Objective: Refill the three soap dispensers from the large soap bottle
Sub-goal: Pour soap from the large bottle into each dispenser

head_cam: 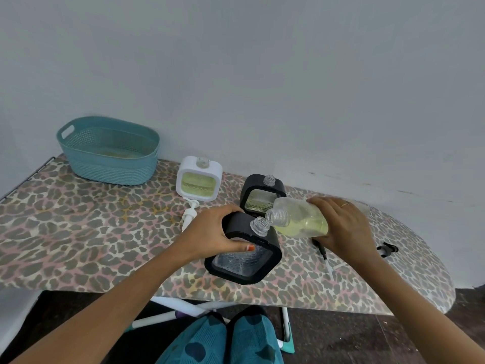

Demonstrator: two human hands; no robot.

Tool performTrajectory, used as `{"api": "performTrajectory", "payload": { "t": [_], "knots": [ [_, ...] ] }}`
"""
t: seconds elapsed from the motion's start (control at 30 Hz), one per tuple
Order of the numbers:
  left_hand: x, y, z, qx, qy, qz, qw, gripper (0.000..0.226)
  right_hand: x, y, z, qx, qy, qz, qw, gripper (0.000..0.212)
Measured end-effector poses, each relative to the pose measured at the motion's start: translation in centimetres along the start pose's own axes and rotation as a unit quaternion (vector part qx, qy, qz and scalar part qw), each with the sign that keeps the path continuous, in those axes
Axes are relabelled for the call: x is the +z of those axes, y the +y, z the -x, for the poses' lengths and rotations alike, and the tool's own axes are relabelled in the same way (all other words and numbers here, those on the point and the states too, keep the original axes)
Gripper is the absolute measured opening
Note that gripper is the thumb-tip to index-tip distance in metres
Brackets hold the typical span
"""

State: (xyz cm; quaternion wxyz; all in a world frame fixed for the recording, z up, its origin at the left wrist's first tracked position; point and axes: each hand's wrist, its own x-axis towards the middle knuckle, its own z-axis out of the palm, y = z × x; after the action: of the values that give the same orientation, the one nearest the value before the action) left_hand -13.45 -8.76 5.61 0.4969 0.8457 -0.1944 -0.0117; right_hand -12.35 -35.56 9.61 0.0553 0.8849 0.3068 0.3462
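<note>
Right hand (341, 227) grips bottle (301, 222), long axis near level, mouth just right of dispenser (233, 224) neck, touching or nearly; left hand (210, 232) holds dispenser, tilted.

Near the ironing board's (78, 232) front edge, the left hand (210, 232) grips a tilted black dispenser (244, 258) while the right hand (343, 227) tips the large soap bottle (301, 219), its open mouth just beside the dispenser's neck, with a white dispenser (199, 183) and a second black dispenser (262, 195) standing behind.
</note>
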Motion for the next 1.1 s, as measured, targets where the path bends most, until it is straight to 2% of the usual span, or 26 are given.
{"api": "performTrajectory", "payload": {
  "t": [0.1, 0.2, 0.33, 0.63, 0.87, 1.1],
  "knots": [
    [0.1, 0.0, -0.1, 0.001, -0.009, -0.012, 1.0, 0.048, 0.1, 0.2, 0.1, -0.011, -0.002, 0.018, 1.0, 0.046],
    [0.2, -0.1, -0.3, 0.004, -0.013, -0.024, 1.0, 0.047, 0.2, 0.4, 0.2, -0.02, -0.001, 0.03, 0.999, 0.06],
    [0.3, -0.1, -0.4, 0.003, -0.013, -0.032, 0.999, 0.049, -0.1, 0.6, -0.1, -0.036, 0.015, 0.043, 0.998, 0.054],
    [0.7, 0.0, -0.6, -0.01, -0.015, -0.038, 0.999, 0.05, -0.3, 1.1, -0.2, -0.052, 0.002, 0.067, 0.996, 0.076],
    [0.9, 0.3, -0.6, -0.017, -0.016, -0.04, 0.999, 0.054, -0.8, 1.2, -0.2, -0.049, -0.004, 0.069, 0.996, 0.063],
    [1.2, 0.6, -0.6, -0.015, -0.022, -0.035, 0.999, 0.054, -0.9, 1.4, -0.2, -0.048, 0.002, 0.06, 0.997, 0.072]
  ]
}}
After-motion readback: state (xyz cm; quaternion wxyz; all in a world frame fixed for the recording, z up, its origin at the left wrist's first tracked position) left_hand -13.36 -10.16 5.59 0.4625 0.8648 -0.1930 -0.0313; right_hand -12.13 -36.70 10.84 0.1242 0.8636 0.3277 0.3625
